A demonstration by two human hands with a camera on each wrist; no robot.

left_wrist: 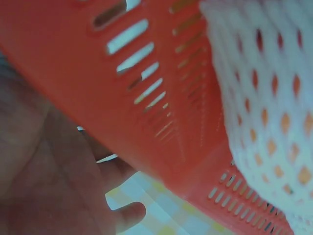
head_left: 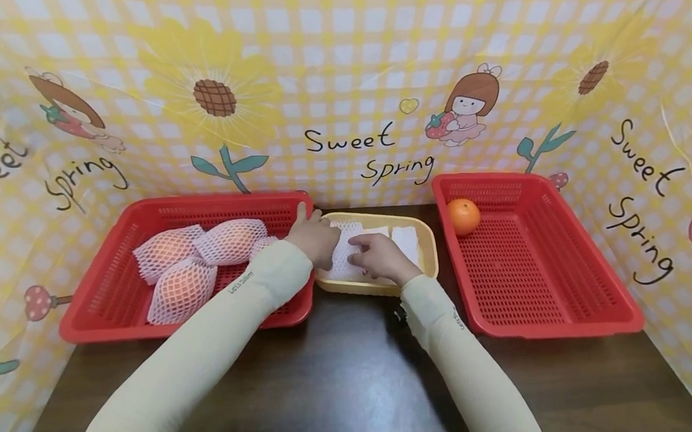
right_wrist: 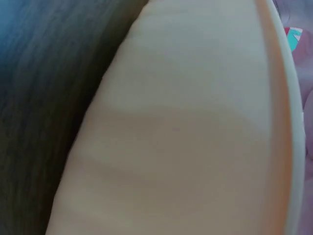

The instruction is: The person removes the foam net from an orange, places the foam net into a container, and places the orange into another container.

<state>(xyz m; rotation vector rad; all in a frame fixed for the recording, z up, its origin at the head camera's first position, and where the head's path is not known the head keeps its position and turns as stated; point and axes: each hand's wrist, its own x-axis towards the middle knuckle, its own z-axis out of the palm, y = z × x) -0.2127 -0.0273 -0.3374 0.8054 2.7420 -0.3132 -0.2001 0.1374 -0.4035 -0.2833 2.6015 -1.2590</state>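
Observation:
White foam net sleeves (head_left: 345, 262) lie in a shallow yellow tray (head_left: 432, 250) between two red baskets. My right hand (head_left: 383, 256) is over the tray with bent, spread fingers, its fingertips at the sleeves. By the tray's left end my left hand (head_left: 316, 240) hovers at the left basket's rim, its fingers loosely extended. In the left wrist view that hand (left_wrist: 54, 171) appears outside the basket wall (left_wrist: 63, 63), holding nothing visible. A foam-netted orange fruit (left_wrist: 274, 122) sits inside the basket. The right wrist view shows the tray's side wall (right_wrist: 195, 122), with no fingers clearly visible.
In the left red basket (head_left: 107, 254) lie several netted oranges (head_left: 182, 286). One bare orange (head_left: 463, 217) rests at the back left of the right red basket (head_left: 563, 328). Dark wood tabletop (head_left: 342, 373) extends in front; a yellow checked cloth (head_left: 345, 79) stands behind.

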